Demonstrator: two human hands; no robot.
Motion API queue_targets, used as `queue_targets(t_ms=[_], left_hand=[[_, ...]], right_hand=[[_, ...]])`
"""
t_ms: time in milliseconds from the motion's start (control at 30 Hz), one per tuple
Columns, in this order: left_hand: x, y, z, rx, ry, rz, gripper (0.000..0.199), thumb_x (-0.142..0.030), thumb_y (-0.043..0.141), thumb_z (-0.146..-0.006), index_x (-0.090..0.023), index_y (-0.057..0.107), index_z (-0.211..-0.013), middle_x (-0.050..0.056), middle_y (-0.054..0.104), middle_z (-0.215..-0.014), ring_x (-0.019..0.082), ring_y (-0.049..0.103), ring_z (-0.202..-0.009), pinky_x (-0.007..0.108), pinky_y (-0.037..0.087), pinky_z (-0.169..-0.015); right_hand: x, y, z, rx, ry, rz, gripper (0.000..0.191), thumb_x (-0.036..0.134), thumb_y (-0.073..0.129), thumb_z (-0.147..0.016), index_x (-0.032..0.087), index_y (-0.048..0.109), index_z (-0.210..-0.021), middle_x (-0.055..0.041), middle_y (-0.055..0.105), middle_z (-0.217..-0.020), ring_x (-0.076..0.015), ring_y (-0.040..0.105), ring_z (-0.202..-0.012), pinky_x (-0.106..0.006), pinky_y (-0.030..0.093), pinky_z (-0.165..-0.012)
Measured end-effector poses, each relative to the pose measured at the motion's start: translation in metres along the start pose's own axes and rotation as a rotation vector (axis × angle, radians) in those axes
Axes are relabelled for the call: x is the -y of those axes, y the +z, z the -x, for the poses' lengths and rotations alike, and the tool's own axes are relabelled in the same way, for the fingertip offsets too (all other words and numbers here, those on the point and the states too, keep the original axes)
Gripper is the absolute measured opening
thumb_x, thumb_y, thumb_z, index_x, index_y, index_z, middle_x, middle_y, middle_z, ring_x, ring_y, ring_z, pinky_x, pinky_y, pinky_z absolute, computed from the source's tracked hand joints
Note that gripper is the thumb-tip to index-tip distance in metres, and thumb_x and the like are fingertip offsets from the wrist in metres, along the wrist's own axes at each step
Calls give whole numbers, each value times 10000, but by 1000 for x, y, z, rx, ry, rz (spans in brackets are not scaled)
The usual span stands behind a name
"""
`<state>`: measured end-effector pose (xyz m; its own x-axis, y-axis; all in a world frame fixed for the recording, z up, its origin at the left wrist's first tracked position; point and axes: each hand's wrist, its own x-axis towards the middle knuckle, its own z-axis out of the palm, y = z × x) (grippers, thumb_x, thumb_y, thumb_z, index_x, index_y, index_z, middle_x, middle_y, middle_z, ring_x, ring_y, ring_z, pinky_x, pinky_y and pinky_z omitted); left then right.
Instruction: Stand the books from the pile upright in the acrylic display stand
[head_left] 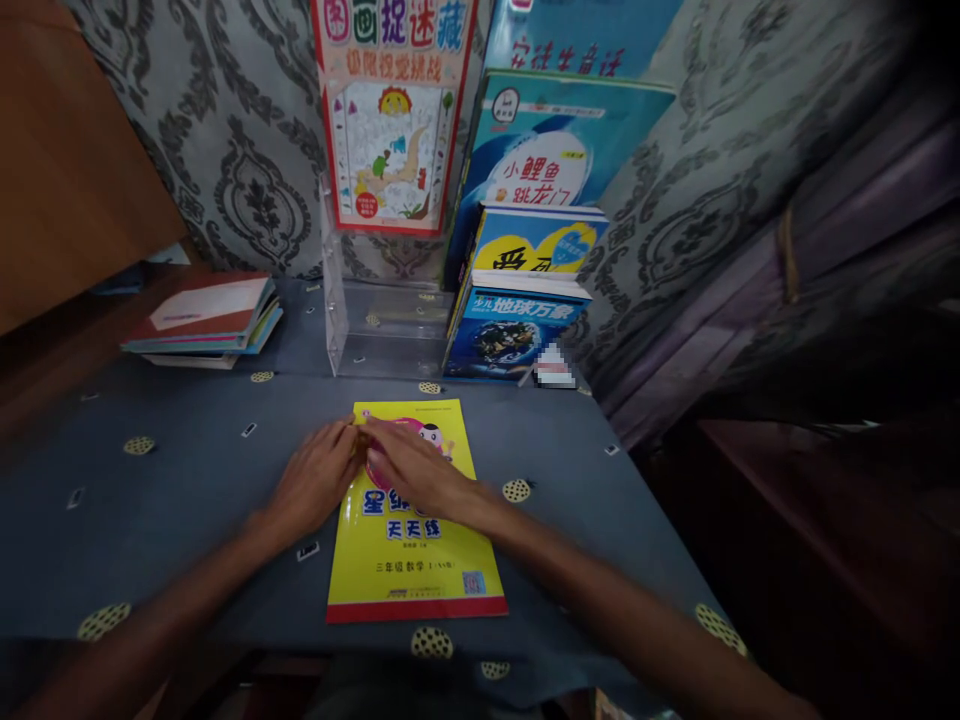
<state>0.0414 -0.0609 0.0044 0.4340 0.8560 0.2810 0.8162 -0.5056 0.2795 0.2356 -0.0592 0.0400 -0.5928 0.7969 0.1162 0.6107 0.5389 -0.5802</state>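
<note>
At far left, an orange-brown panel (67, 160), slanting down toward the table. Beside its lower end, a loose stack of books (210, 315), lying flat, reddish-brown cover on top. Behind, a patterned wall covering (255, 180) in grey and black. Underneath, a blue-grey tablecloth (187, 510) printed with yellow pineapples and small labels.

Next, the left hand (319, 468), palm down, fingers close together and bent, tips at the upper left edge of the yellow book (412, 552) — gripping or merely touching, impossible to tell.

Farther back, a clear rack (394, 350), its lower left tiers bare, with a red-bordered book (394, 150) upright higher up. In front of the rack, the yellow book, flat on the cloth near the front edge, closed, red strip along the bottom. Across its upper cover, the right hand (420, 475), also palm down and narrow, fingertips just beside those of the left; any pinch, again, hidden.

On the rack's right side, stepped one before another: a blue book (585, 30), a teal book (577, 115), a yellow-and-blue book (525, 240) and, lowest, an Earth-cover book (510, 335).

At far right — a greyish-purple curtain (720, 300), then deep shadow.
</note>
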Motion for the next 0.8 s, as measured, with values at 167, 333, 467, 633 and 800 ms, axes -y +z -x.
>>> queue_targets(t_ms=[167,333,467,633,800], left_hand=[[7,6,4,-14,29,-50,362,-330,376,-1001,-178,559,-1275,137,640,-1332,277,576,-1261,483,467,-1048],[7,6,4,29,21,-145,396,-366,352,-1015,-167,602,-1249,144,625,-1374,280,534,-1325,478,446,-1076],[5,5,4,53,17,-159,429,-376,328,-1022,-143,602,-1256,163,613,-1385,301,530,-1328,501,443,-1068],[2,3,3,64,19,-211,402,-352,327,-1025,-154,600,-1245,148,606,-1398,295,530,-1328,474,442,-1064],[-4,0,3,118,3,-277,386,-312,322,-1030,-140,591,-1247,148,585,-1422,298,496,-1361,471,424,-1078]], right_hand=[[-16,22,-32,57,-27,37,595,474,281,-1048,103,384,-1502,-150,426,-1561,-228,314,-1491,-435,252,-1236],[-57,8,-14,7,106,171,623,447,370,-1030,49,379,-1510,-193,363,-1585,-259,259,-1512,-458,215,-1247],[-86,-7,12,-67,178,229,577,425,304,-1042,100,398,-1510,-173,370,-1586,-258,281,-1505,-490,238,-1231],[-86,-9,29,-44,207,309,636,473,289,-1040,79,339,-1537,-180,321,-1606,-263,219,-1524,-519,192,-1234],[-61,3,62,-21,169,400,655,516,277,-1038,139,264,-1574,-144,294,-1624,-272,200,-1529,-556,145,-1236]])
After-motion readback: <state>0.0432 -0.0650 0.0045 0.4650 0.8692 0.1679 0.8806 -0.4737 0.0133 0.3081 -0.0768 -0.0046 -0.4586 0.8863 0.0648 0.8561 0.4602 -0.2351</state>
